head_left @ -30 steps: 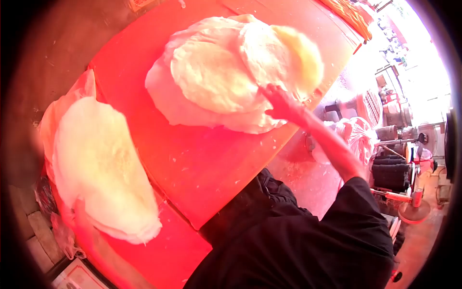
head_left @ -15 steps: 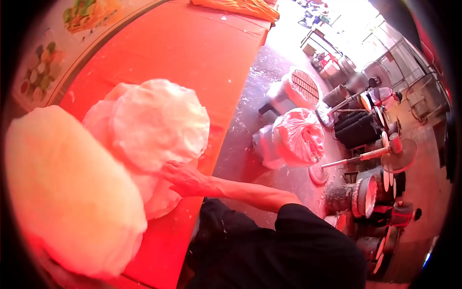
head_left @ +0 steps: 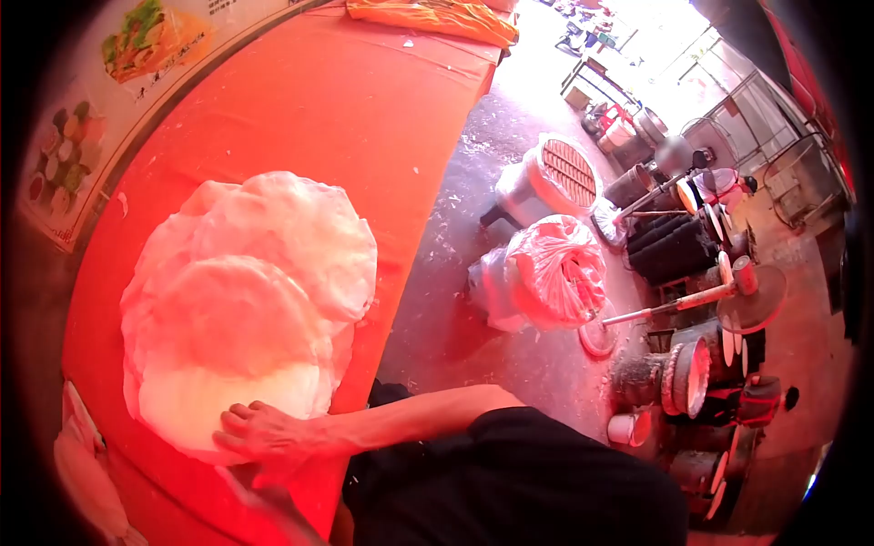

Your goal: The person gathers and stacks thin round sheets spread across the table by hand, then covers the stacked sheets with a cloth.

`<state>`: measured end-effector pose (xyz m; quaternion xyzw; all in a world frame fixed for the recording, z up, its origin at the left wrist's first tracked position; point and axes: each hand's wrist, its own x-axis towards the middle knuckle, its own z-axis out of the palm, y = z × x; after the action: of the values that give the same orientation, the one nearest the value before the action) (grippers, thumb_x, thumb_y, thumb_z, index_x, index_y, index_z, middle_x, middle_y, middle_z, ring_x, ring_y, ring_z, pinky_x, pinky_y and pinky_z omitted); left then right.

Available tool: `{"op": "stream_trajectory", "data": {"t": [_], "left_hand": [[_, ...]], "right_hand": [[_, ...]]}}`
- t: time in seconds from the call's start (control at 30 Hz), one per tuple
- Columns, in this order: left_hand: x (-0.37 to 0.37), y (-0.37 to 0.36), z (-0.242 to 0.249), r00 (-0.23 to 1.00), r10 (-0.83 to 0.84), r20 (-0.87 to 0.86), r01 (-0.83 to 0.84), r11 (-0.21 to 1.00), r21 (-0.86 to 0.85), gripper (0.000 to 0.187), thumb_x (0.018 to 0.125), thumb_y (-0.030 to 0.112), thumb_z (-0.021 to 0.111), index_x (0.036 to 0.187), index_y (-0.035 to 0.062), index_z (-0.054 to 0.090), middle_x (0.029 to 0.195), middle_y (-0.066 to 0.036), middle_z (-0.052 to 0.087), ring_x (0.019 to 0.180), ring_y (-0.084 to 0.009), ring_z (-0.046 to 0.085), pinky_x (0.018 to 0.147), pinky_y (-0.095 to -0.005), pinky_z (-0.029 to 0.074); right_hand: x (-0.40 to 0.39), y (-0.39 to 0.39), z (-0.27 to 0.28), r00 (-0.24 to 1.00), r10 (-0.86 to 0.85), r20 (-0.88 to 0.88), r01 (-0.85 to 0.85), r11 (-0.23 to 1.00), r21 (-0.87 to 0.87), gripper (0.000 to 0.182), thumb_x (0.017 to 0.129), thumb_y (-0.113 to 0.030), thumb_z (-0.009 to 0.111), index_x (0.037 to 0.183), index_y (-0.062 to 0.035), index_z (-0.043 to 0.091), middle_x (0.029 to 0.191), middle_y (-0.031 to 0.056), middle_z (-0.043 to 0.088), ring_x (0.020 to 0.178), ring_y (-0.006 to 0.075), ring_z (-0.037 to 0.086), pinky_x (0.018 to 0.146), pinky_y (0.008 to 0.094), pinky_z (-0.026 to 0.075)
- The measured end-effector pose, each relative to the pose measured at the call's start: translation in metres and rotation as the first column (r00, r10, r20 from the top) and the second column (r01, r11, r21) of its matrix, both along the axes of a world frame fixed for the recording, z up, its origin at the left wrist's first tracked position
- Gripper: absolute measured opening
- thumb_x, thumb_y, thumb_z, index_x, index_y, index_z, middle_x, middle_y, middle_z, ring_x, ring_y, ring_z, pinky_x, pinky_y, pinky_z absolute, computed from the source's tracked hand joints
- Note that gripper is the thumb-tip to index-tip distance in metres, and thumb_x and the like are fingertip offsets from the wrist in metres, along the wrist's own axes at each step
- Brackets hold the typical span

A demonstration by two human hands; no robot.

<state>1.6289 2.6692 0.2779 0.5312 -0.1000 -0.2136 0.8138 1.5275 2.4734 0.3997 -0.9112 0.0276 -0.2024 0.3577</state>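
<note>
My right hand [head_left: 269, 437], at the end of a black-sleeved arm, lies on the near edge of a stack of pale, round, thin flatbreads [head_left: 314, 241]. Its fingers are slightly bent and apart on the surface. The uppermost round flatbread [head_left: 228, 314] is partly in shade, with a brighter pale area [head_left: 218, 400] below it, beside my fingers. Uneven edges stick out around the pile. A smeared greyish shape [head_left: 273, 500] sits just under my hand, and I cannot make out what it is. My left hand does not show.
The pile lies on a red-covered table [head_left: 337, 100], with orange cloth [head_left: 432, 20] at its far end. Whitish crumpled material [head_left: 91, 469] is at lower left. To the right stand a plastic-wrapped tub [head_left: 555, 273], a slatted-top container [head_left: 569, 173], a pedestal fan [head_left: 751, 296] and several drums.
The large pale stack raised at left has come down out of its lifted position; flatbreads now lie piled on the table. My right hand has moved down and left along the pile.
</note>
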Motion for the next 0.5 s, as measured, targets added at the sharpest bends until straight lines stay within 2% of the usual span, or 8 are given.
{"op": "stream_trajectory", "data": {"t": [0.03, 0.13, 0.23, 0.27, 0.3, 0.37, 0.4, 0.5], "left_hand": [[0.002, -0.002, 0.004, 1.000, -0.007, -0.001, 0.007, 1.000, 0.025, 0.043, 0.099, 0.020, 0.049, 0.135, -0.0034, 0.050, 0.121, -0.012, 0.055, 0.107, -0.0244, 0.055, 0.092, -0.0318, 0.044], [0.005, -0.004, 0.008, 0.999, -0.027, 0.029, 0.025, 0.997, 0.073, 0.043, 0.099, 0.018, 0.050, 0.136, -0.0041, 0.048, 0.128, -0.014, 0.051, 0.113, -0.0243, 0.052, 0.096, -0.0327, 0.043], [-0.005, -0.019, 0.018, 0.988, -0.105, 0.109, 0.090, 0.987, 0.135, 0.044, 0.098, 0.015, 0.051, 0.138, -0.0048, 0.046, 0.136, -0.015, 0.047, 0.120, -0.0242, 0.049, 0.099, -0.0336, 0.043], [-0.010, -0.027, 0.023, 0.976, -0.137, 0.169, 0.109, 0.980, 0.165, 0.045, 0.098, 0.015, 0.051, 0.138, -0.0051, 0.046, 0.138, -0.015, 0.046, 0.122, -0.0242, 0.048, 0.100, -0.0339, 0.043], [-0.012, -0.034, 0.025, 0.963, -0.158, 0.218, 0.118, 0.976, 0.185, 0.045, 0.098, 0.014, 0.052, 0.139, -0.0053, 0.045, 0.140, -0.015, 0.044, 0.124, -0.0242, 0.048, 0.101, -0.0342, 0.043], [-0.009, -0.034, 0.026, 0.982, -0.150, 0.115, 0.132, 0.980, 0.151, 0.046, 0.098, 0.012, 0.052, 0.140, -0.0058, 0.044, 0.145, -0.016, 0.041, 0.129, -0.0241, 0.046, 0.104, -0.0348, 0.042], [-0.003, -0.031, 0.019, 0.989, -0.127, -0.070, 0.133, 0.987, 0.090, 0.046, 0.098, 0.011, 0.052, 0.140, -0.0057, 0.043, 0.143, -0.015, 0.044, 0.130, -0.0232, 0.046, 0.101, -0.0325, 0.045], [0.012, -0.012, -0.009, 0.980, -0.116, -0.159, 0.131, 0.987, 0.092, 0.044, 0.095, 0.003, 0.052, 0.138, -0.0025, 0.048, 0.132, -0.008, 0.052, 0.118, -0.0163, 0.051, 0.099, -0.0312, 0.043]], "right_hand": [[0.012, 0.012, -0.002, 0.997, -0.020, -0.074, 0.015, 0.998, -0.069, 0.057, 0.067, -0.028, 0.070, 0.115, -0.0023, 0.054, 0.109, 0.0169, 0.055, 0.103, 0.0328, 0.056, 0.075, 0.0445, 0.049], [0.013, 0.002, 0.002, 0.991, -0.135, -0.007, 0.133, 0.984, -0.117, 0.034, 0.073, -0.022, 0.062, 0.101, -0.0034, 0.057, 0.093, 0.0126, 0.059, 0.092, 0.0300, 0.061, 0.067, 0.0425, 0.050], [0.018, -0.004, -0.023, 0.974, -0.222, 0.052, 0.228, 0.949, -0.219, 0.022, 0.074, -0.020, 0.061, 0.089, -0.0037, 0.059, 0.079, 0.0105, 0.061, 0.075, 0.0309, 0.063, 0.058, 0.0418, 0.049], [0.027, -0.011, -0.032, 0.968, -0.219, 0.122, 0.236, 0.960, -0.151, 0.017, 0.072, -0.018, 0.062, 0.081, -0.0041, 0.059, 0.072, 0.0119, 0.060, 0.064, 0.0337, 0.062, 0.053, 0.0444, 0.048], [0.033, -0.033, -0.016, 0.982, -0.188, 0.015, 0.188, 0.971, -0.149, 0.015, 0.078, -0.018, 0.061, 0.084, -0.0039, 0.062, 0.075, 0.0117, 0.062, 0.066, 0.0316, 0.063, 0.056, 0.0437, 0.049], [0.042, -0.080, 0.020, 0.974, -0.143, -0.173, 0.121, 0.984, -0.132, 0.015, 0.083, -0.018, 0.059, 0.089, -0.0038, 0.063, 0.079, 0.0115, 0.063, 0.069, 0.0295, 0.063, 0.060, 0.0429, 0.050], [0.040, -0.101, 0.043, 0.972, -0.162, -0.173, 0.136, 0.979, -0.154, 0.016, 0.083, -0.018, 0.059, 0.089, -0.0037, 0.062, 0.080, 0.0116, 0.062, 0.070, 0.0295, 0.062, 0.061, 0.0429, 0.050], [0.021, -0.163, 0.127, 0.956, -0.288, 0.057, 0.292, 0.915, -0.278, 0.018, 0.080, -0.017, 0.059, 0.091, -0.0035, 0.060, 0.082, 0.0118, 0.060, 0.074, 0.0295, 0.060, 0.063, 0.0428, 0.048]]}}
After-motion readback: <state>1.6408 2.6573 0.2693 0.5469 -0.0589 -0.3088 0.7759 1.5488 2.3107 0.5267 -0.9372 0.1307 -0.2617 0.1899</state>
